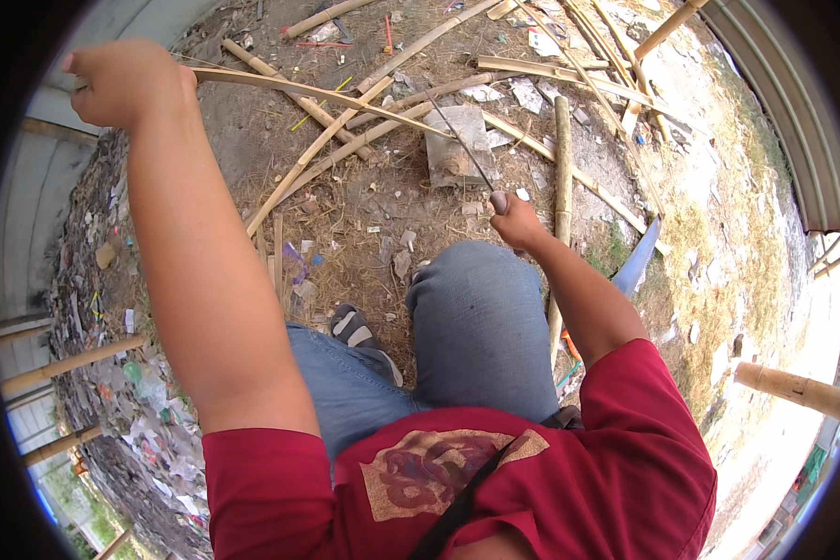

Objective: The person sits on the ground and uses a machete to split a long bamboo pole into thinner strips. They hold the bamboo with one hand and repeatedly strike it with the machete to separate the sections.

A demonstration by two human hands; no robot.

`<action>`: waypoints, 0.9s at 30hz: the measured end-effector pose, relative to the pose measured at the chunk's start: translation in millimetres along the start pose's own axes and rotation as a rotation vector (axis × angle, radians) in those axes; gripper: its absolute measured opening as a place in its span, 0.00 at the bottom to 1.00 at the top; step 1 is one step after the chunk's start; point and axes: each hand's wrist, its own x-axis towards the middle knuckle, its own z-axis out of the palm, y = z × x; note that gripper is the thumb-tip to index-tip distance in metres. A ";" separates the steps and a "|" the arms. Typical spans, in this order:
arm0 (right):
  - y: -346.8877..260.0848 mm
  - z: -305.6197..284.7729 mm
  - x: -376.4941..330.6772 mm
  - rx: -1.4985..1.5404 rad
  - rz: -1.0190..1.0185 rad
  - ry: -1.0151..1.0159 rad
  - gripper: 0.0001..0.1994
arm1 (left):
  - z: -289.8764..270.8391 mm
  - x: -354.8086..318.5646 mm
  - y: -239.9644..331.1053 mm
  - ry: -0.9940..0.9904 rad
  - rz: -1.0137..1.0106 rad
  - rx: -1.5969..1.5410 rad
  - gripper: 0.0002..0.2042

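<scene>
My left hand [133, 86], raised at the upper left, is closed around one end of a long split bamboo strip [294, 86]. The strip slants down to the right over the ground. In my right hand [517, 222], in front of my bent knee, is the rounded handle of a long knife [469, 157]. Its thin dark blade, seen nearly edge-on, points up and to the left. Blade and strip cross near the strip's far end; whether they touch I cannot tell. Behind the blade lies a pale flat block [459, 154] on the ground.
Bamboo poles and split lengths [411, 47] lie crisscrossed ahead, with an upright-looking pole [563, 168] right of my hand. A blue saw-like blade [637, 259] is farther right. Litter [149, 411] covers the left ground beside a corrugated wall [28, 215]. My sandalled foot [362, 338] is below.
</scene>
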 end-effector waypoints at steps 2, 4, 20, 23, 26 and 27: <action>-27.1 -23.1 -11.5 -0.028 -0.121 -0.030 0.18 | -5.6 19.0 -8.2 -0.019 0.072 -0.006 0.30; -46.3 -29.0 -19.2 -0.004 -0.225 -0.041 0.18 | -6.8 36.0 -18.3 -0.032 0.107 -0.021 0.29; -14.2 -9.2 -12.6 0.017 -0.200 -0.057 0.15 | -29.7 45.4 -23.1 -0.109 0.143 -0.079 0.21; 28.2 13.2 1.8 -0.051 -0.031 0.004 0.15 | -28.3 42.3 -22.6 -0.065 0.124 -0.093 0.21; 9.6 1.4 -7.7 -0.087 0.066 -0.016 0.14 | -36.0 36.8 -19.1 -0.037 0.120 -0.021 0.23; 6.6 -2.2 -12.0 -0.105 0.018 -0.018 0.14 | -38.4 34.9 -20.4 -0.034 0.111 0.015 0.25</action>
